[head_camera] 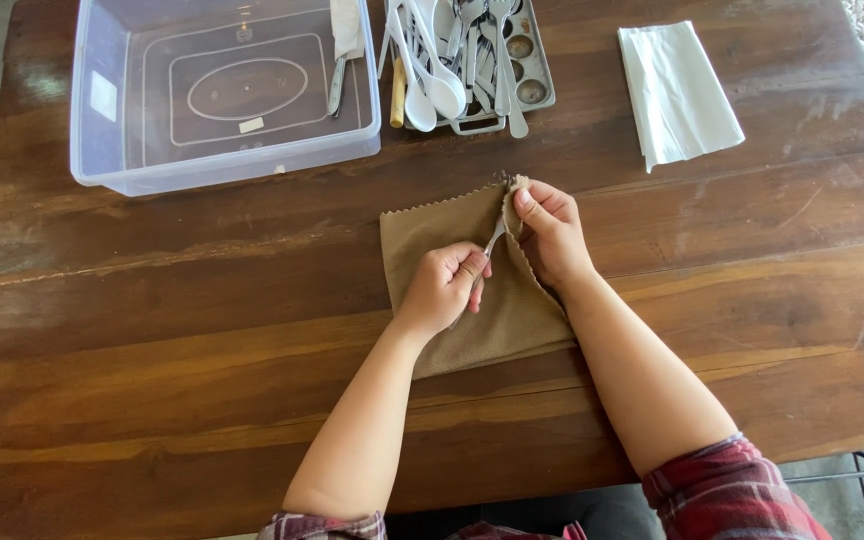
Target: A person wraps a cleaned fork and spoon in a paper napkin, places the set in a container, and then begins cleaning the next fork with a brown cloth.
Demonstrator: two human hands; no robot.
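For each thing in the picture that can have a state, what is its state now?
Brown cloth: flat on the table, one corner lifted and wrapped around the utensil.
Metal utensil: held, its head covered by cloth.
Left hand: closed on the utensil handle.
Right hand: pinching the cloth over the utensil.
Clear plastic bin: open, one utensil inside.
Cutlery tray: filled with spoons.
White napkin: folded.

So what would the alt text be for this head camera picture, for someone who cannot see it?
Two bare hands polish a metal utensil with a tan cloth on a dark wooden table: the left hand grips its handle, the right hand wraps cloth round its tip. Behind lie a clear plastic bin, a tray of cutlery and a folded white napkin.
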